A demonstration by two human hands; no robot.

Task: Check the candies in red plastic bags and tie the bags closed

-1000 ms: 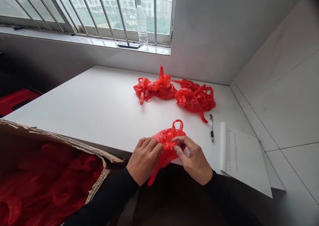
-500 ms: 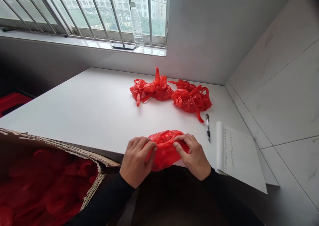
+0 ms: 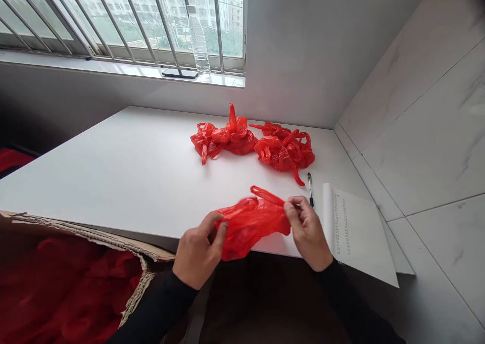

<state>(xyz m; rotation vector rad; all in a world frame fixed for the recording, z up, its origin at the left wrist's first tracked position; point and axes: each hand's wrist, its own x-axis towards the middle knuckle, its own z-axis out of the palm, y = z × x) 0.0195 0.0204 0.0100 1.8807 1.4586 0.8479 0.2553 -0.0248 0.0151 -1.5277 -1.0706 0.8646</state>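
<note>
Two hands: both pinching one red plastic bag (image 3: pixel 252 224)
left hand (image 3: pixel 197 253): grips bag's left end
right hand (image 3: pixel 308 230): pinches handle loop
bag: at counter (image 3: pixel 132 167) near edge
behind: knotted red bags (image 3: pixel 253 144), pen (image 3: pixel 309 185) beside

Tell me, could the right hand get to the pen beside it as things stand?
Probably yes: the pen lies on bare table just beyond the right hand, nothing between, though that hand grips the red bag.

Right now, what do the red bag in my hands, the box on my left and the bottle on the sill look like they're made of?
Red bag: thin glossy plastic film, by its crinkles and translucence. Box: corrugated cardboard, with fluting visible along the torn brown edge. Bottle: clear, probably plastic, ribbed and see-through. Left hand and right hand pinch the bag.
</note>
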